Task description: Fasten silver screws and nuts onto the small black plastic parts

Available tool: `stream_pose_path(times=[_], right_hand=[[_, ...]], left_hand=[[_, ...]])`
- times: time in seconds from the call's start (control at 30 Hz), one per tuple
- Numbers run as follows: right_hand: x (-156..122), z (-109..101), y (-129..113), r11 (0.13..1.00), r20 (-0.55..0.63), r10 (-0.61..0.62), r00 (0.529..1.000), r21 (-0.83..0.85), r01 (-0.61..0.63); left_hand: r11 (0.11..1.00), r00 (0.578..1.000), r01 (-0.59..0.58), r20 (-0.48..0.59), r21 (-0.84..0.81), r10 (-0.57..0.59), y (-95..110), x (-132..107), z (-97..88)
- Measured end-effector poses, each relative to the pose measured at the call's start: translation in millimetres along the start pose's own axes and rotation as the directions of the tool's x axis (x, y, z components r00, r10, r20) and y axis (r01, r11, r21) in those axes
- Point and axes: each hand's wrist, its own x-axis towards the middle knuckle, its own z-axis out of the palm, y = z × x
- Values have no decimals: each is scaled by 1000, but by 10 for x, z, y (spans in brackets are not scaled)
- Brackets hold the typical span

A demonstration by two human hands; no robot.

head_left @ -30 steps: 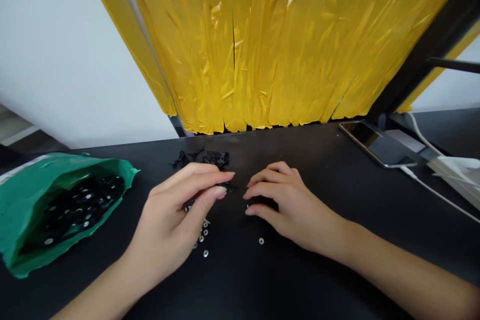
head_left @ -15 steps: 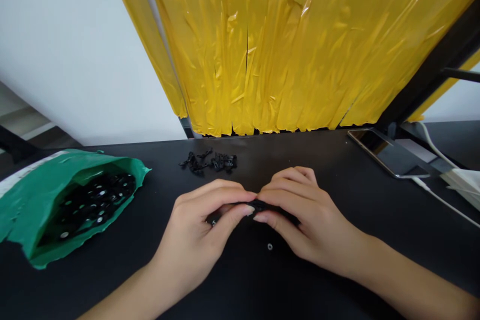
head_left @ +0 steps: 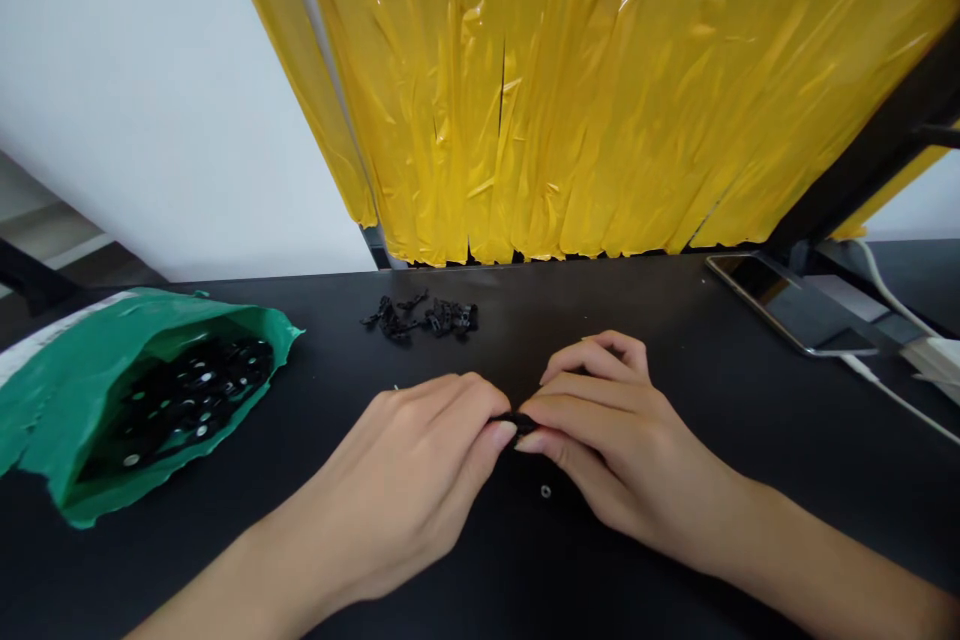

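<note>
Grips have closed together since earlier. Left grip (head_left: 420, 480) and right grip (head_left: 615, 450) pinch one small black part (head_left: 517, 418) between them: judged light, stiff, best held at its ends.

Centre of frame: small black part (head_left: 516, 417), almost wholly hidden between the fingertips of the left hand (head_left: 420, 465) and right hand (head_left: 607, 440); shape unreadable. Left edge: green bag (head_left: 67, 380), cut off. Below the hands: silver ring (head_left: 545, 492), too small to identify.
</note>
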Motion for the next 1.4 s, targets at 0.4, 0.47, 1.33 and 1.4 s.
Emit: stream_pose_path(times=[0.4, 0.47, 1.33, 1.4], right_hand=[[-20, -179, -15, 963, 371, 218, 903, 70, -261], [-46, -183, -2, 963, 425, 224, 877, 40, -265], [68, -175, -67, 500, 284, 445, 849, 707, -499], [67, -176, -86, 476, 284, 449, 847, 727, -496]], left_hand=[[965, 984, 167, -21, -204, -175, 81, 13, -7], [971, 985, 164, -26, -173, -171, 73, 6, -10], [979, 987, 136, -63, -154, -147, 117, -42, -40], [979, 987, 137, -57, -151, -147, 115, -45, -36]])
